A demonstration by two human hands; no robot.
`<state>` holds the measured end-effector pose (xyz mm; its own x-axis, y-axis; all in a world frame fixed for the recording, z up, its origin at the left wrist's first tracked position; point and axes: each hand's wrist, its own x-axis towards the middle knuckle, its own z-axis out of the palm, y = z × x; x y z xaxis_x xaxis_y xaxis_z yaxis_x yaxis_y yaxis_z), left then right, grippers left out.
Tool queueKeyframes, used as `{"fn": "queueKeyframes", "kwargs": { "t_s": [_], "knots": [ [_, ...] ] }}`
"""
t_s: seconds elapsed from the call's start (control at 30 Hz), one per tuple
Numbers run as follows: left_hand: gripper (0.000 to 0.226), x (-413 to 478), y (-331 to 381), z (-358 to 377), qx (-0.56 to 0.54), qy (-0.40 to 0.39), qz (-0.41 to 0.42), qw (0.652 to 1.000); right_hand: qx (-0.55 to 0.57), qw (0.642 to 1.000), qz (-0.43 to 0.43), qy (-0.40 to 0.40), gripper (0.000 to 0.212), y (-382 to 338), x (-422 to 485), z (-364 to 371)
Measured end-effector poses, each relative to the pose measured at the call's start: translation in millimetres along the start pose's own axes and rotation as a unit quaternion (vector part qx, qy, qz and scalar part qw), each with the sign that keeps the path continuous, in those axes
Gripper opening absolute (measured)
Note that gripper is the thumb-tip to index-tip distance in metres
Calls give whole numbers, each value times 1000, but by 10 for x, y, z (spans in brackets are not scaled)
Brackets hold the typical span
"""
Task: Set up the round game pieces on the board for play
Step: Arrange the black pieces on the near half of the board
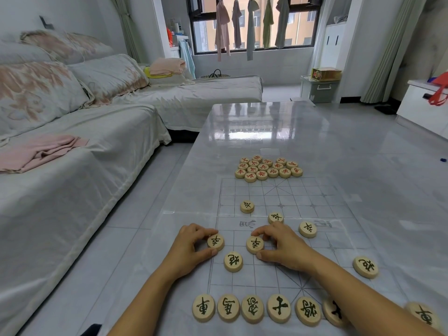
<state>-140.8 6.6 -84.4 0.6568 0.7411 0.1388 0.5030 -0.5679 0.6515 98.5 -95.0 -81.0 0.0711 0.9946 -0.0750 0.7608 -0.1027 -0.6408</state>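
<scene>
— What are the fingers doing?

— The left hand (191, 246) has its thumb and fingertips closed round a black-lettered disc (215, 242) at the left edge of the board (303, 197). The right hand (283, 246) pinches a second disc (255, 244) the same way, thumb below, fingers above. Both discs lie flat on the board.

— And around them?

— Just below the left hand sits another black piece (233, 261); its twin (365, 267) lies far off to the right. Three more black ones (247, 206) are scattered past the right hand, toward the middle of the board.

— The near edge?

— A row of black pieces (252, 309) lines it, side by side; the right forearm covers part of the row.

— The red ones?

— Bunched in a tight heap (268, 168) at the far edge of the board, partly on the glossy table (363, 146). A sofa (72, 154) runs along the left.
</scene>
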Motion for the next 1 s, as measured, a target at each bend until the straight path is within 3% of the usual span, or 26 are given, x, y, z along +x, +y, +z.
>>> {"fn": "queueKeyframes", "kwargs": {
  "t_s": [0.33,0.43,0.5,0.57,0.63,0.77,0.87,1.0],
  "knots": [
    [48,-5,6,1,0,-1,-2,1000,8,1000,1,-14,45,3,1,-20],
    [53,-5,-4,-1,-8,2,-2,1000,98,995,12,-24,40,9,-9,-118],
    [54,0,-15,2,-17,8,-4,1000,147,989,17,21,30,22,15,-205],
    [53,6,-23,4,-30,15,-9,999,81,992,18,99,22,34,71,-295],
    [51,3,-28,4,-46,22,-16,999,-50,989,34,136,30,49,136,-363],
    [44,-10,-20,0,-82,37,-31,995,-249,962,60,94,43,86,221,-354],
    [41,-19,-22,-5,-99,41,-39,994,-250,962,45,104,37,76,180,-354],
    [38,-24,-34,-2,-114,45,-47,991,-238,971,-17,27,41,91,-55,-408]
  ]
}}
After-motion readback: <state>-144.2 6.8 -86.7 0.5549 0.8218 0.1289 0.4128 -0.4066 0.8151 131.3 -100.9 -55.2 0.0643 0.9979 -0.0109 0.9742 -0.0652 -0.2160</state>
